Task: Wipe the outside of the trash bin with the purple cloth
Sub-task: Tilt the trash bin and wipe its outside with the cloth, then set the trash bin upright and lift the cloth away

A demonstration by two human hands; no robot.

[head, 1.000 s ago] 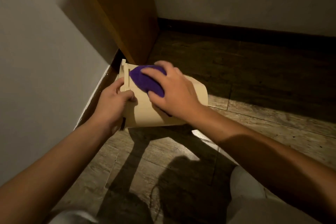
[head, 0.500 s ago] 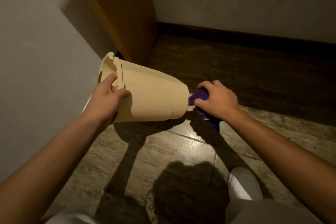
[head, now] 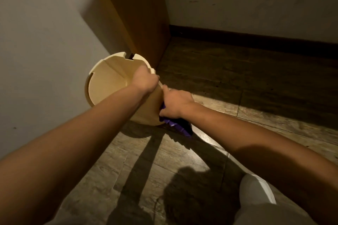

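The cream trash bin (head: 108, 86) stands on the wooden floor, its open mouth tipped toward me so I see its empty inside. My left hand (head: 145, 78) grips the bin's right rim. My right hand (head: 176, 104) presses the purple cloth (head: 178, 126) against the bin's outer right wall, low down near the floor. Most of the cloth is hidden under the hand; a crumpled end hangs out below it.
A white wall (head: 45, 42) runs close on the left and an orange-brown wooden panel (head: 135, 14) stands just behind the bin. Dark baseboard (head: 256, 40) lines the far wall. My knee in light trousers (head: 256, 190) is at lower right.
The bin has turned from lying on its side to near upright, mouth toward me. My left hand shifted to the right rim and my right hand brought the cloth against the right wall.
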